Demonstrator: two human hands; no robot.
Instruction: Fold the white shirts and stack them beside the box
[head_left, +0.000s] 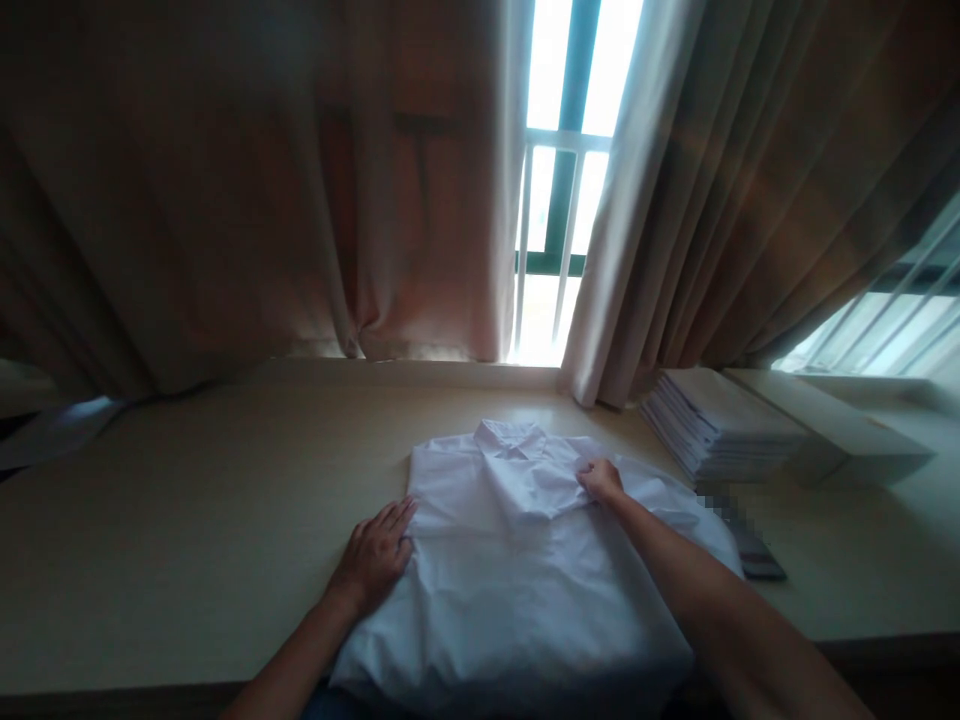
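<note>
A white collared shirt point(495, 590) lies spread on the table, its collar pointing away from me and its lower part reaching the near edge. My left hand point(379, 550) rests flat on the shirt's left edge, fingers stretched out. On the right side, below the shoulder, my right hand point(602, 480) is closed on the fabric, and creases run from it across the chest. Part of a sleeve spreads out to the right, beyond my right forearm.
The pale table point(187, 540) runs below a curtained window point(562, 200). At the back right stand a stack of folded white cloth point(720, 425) and a long pale box point(832, 425). A dark flat item point(761, 560) lies right of the shirt. Curtains point(645, 250) hang to the table's back.
</note>
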